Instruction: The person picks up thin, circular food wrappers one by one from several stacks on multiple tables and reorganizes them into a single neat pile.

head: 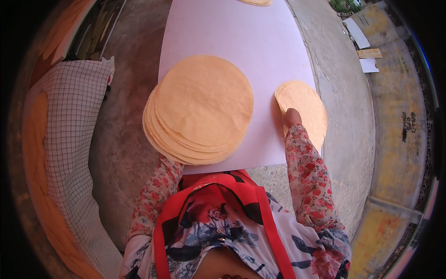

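Note:
A fanned stack of thin round flatbread sheets (205,101) lies at the left near corner of a white tabletop (230,31), jutting past its left edge. My left hand is hidden beneath the stack's near left side; only its floral sleeve shows, so its grip cannot be told. At the right edge lies a smaller stack of round sheets (308,104). My right hand (292,118) is at that stack's left side, its fingers partly out of sight, so whether it grips the sheets is unclear. Part of another round sheet (258,1) shows at the table's far end.
To the left stands a surface covered by a checked cloth (69,104), with orange-tan sheets (36,139) along its outer side. Concrete floor (118,139) lies between it and the table. Worn yellowish boards (397,122) bearing writing run along the right.

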`<state>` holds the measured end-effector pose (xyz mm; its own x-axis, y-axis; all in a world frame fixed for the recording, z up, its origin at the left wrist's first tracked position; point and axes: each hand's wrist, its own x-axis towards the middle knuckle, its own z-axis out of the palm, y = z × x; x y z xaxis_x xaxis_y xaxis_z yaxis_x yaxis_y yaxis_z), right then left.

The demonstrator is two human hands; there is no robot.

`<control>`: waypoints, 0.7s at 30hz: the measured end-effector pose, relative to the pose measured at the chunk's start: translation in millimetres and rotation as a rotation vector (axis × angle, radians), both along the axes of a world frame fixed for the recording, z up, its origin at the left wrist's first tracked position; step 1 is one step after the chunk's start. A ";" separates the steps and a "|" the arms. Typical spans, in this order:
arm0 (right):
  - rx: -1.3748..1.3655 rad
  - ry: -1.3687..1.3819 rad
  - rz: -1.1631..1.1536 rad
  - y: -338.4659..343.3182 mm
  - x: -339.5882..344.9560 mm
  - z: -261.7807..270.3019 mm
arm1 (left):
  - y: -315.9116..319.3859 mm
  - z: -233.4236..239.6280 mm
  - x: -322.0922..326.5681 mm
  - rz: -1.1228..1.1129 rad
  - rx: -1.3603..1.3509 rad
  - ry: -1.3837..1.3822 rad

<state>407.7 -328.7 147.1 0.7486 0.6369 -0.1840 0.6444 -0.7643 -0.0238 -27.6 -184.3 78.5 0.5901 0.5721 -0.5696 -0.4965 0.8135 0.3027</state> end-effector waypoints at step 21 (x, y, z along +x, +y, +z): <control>0.590 0.454 0.889 106.2 -254.5 23.4 | 13.9 3.5 15.4 -0.038 0.042 0.062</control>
<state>153.2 -222.5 170.5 -0.0651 0.9816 0.1797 0.7892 0.1609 -0.5927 -12.2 -170.3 82.0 0.5759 0.5747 -0.5815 -0.4451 0.8170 0.3666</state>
